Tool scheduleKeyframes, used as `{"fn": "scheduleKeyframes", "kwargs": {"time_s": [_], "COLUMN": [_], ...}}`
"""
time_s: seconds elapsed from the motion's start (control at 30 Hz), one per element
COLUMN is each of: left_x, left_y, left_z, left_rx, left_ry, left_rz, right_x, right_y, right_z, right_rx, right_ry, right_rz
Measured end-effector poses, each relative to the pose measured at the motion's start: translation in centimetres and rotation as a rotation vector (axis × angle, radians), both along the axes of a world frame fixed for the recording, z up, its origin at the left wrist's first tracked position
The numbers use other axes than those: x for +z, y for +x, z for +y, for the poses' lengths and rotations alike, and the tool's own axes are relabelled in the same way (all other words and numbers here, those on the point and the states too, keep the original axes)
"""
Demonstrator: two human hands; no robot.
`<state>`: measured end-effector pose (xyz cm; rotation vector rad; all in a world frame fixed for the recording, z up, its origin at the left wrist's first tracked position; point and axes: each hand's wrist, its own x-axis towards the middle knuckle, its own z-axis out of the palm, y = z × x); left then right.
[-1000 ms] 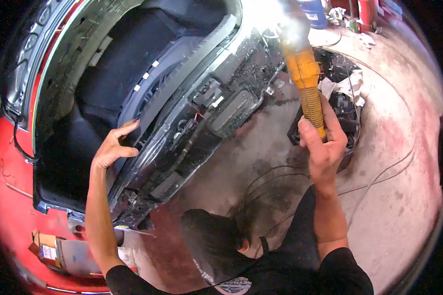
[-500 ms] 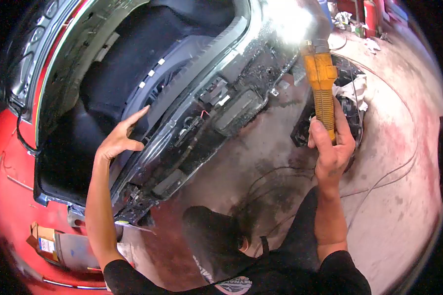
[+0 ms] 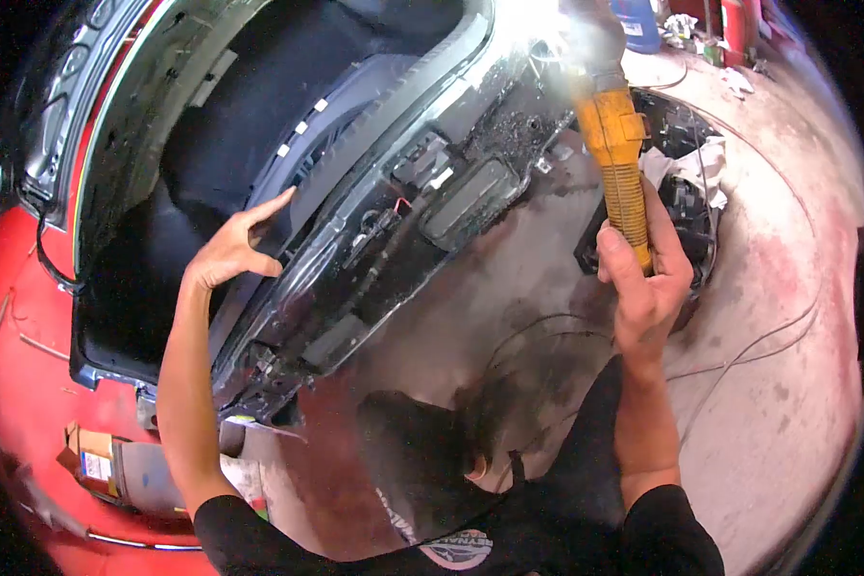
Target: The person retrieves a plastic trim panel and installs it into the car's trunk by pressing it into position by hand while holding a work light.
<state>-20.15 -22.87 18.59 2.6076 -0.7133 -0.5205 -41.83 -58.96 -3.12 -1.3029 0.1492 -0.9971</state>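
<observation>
My right hand (image 3: 649, 280) is wrapped around the ribbed handle of a yellow work light (image 3: 612, 134), held upright with a slight lean to the left. Its lit head glares white against the upper end of the car's rear body panel (image 3: 384, 216). That panel is dark, with its outer cover off, so bare brackets and a short red wire show. At the lip of the open trunk (image 3: 202, 173), my left hand (image 3: 228, 248) has thumb and forefinger spread, with nothing between them. Whether its fingertips touch the trim there, I cannot tell.
A black car part (image 3: 682, 206) with a white rag (image 3: 706, 168) on it lies on the floor at right. Cords (image 3: 739, 355) snake across the concrete. A blue jug (image 3: 640, 29) stands at the top right, and an open cardboard box (image 3: 94, 461) sits at lower left.
The work light has tilted, its head moving left over the panel. My view has shifted slightly, showing more of the blue jug. My left hand keeps its spread pose by the trunk lip.
</observation>
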Motion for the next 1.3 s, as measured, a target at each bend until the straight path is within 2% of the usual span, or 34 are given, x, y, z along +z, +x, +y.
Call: {"fn": "scheduleKeyframes", "kwargs": {"time_s": [0.17, 0.27, 0.43, 0.53, 0.87, 0.97, 1.0, 1.07, 1.1, 1.23, 1.3], "left_x": [0.5, -0.2, 0.0, -0.3, -1.0, 1.0, 0.9, 0.4, 0.3, -0.3, -0.6], "left_y": [-0.3, 1.4, 1.7, 1.8, 3.4, 1.4, 1.8, 2.8, 3.2, 4.3, 4.2], "left_z": [-0.5, 1.2, 1.3, 1.2, 3.0, 1.2, 1.6, 2.6, 3.2, 4.7, 5.7], "left_rx": [0.021, -0.119, -0.148, -0.132, -0.239, -0.142, -0.186, -0.229, -0.205, -0.14, -0.047], "left_ry": [0.078, 0.088, 0.152, 0.138, -0.061, 0.231, 0.235, 0.152, 0.031, -0.061, -0.275], "left_rz": [-0.019, -0.084, -0.115, -0.082, 0.109, -0.034, -0.055, 0.012, 0.11, 0.141, 0.288], "right_x": [0.0, 0.6, 0.8, 0.6, 2.4, 2.6, 2.5, 2.5, 2.5, 2.2, 2.1], "right_y": [0.0, -0.3, -0.1, 0.6, 0.4, 0.7, 0.7, 0.7, 0.8, 1.4, 1.7], "right_z": [0.6, 1.0, 2.6, 3.9, 9.2, 10.1, 10.5, 11.3, 11.6, 12.5, 13.0], "right_rx": [0.064, 0.106, 0.191, 0.205, 0.483, 0.509, 0.518, 0.537, 0.546, 0.569, 0.575], "right_ry": [0.022, 0.03, 0.03, -0.042, -0.143, -0.199, -0.201, -0.189, -0.184, -0.196, -0.198], "right_rz": [0.002, 0.039, 0.052, -0.018, -0.001, -0.01, -0.005, 0.008, 0.007, -0.002, 0.004]}}
